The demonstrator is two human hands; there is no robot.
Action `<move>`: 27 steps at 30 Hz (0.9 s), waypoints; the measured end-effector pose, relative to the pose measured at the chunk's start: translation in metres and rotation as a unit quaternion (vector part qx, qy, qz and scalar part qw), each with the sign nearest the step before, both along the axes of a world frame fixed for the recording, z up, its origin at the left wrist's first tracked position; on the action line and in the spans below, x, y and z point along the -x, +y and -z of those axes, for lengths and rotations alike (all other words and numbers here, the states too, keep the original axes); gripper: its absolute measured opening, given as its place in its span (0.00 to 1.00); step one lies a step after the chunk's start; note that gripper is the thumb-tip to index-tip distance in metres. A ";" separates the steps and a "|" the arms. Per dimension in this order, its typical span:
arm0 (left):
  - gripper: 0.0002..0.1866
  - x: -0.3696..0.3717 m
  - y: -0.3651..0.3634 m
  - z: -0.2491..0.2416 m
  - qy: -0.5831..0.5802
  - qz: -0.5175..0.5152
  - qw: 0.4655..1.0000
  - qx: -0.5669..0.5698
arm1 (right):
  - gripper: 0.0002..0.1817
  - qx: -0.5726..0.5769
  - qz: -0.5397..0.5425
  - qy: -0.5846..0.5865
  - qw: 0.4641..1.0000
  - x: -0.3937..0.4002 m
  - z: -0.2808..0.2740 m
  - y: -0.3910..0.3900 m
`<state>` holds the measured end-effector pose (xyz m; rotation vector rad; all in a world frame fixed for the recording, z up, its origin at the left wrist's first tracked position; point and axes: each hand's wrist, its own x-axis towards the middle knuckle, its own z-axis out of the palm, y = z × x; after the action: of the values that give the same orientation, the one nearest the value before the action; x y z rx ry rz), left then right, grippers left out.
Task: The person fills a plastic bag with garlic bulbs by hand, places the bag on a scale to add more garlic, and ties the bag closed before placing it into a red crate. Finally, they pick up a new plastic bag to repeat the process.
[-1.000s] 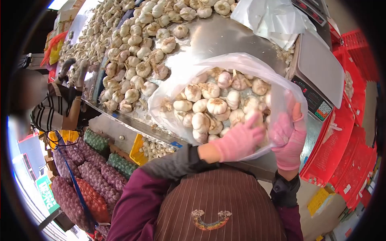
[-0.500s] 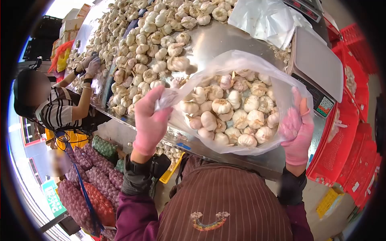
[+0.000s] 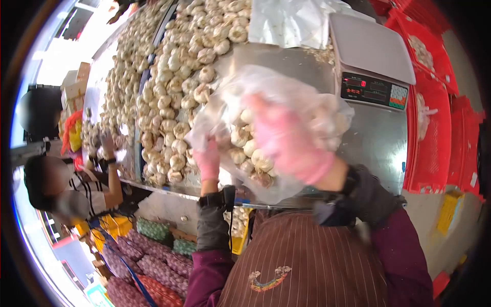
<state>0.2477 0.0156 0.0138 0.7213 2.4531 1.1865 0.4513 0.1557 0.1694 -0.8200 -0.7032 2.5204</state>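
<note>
A translucent plastic bag (image 3: pixel 273 193) filled with garlic bulbs (image 3: pixel 261 160) lies on the metal table in front of me. My left hand (image 3: pixel 207 159), in a pink glove, is closed on the bag's left edge. Across the bag's middle reaches my right hand (image 3: pixel 291 146), also gloved in pink and blurred by motion; its fingers appear closed on the bag's rim. Some bulbs show through the plastic on the right side, while others are visible in the opening between my hands. Loose garlic (image 3: pixel 169 102) is heaped to the left of the bag.
A digital scale (image 3: pixel 373 51) stands at the right on the metal table (image 3: pixel 368 148). White plastic sheets (image 3: pixel 289 23) lie behind the bag. Red crates (image 3: pixel 429 148) line the right side. At the left, another person (image 3: pixel 94 189) handles garlic; mesh sacks (image 3: pixel 158 271) lie below.
My right hand has swung left across the bag, drawing its right side over the garlic. My left hand has moved right and down. The view has shifted, so the scale appears further left.
</note>
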 end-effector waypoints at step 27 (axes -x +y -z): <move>0.24 -0.243 0.135 -0.090 0.230 0.533 0.814 0.042 | 0.15 -0.166 0.218 -0.290 0.917 -0.175 0.069 0.052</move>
<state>0.4910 0.1506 0.1034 2.1410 1.7617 0.4515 0.6259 0.2072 0.1002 -1.4272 -0.9671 1.6960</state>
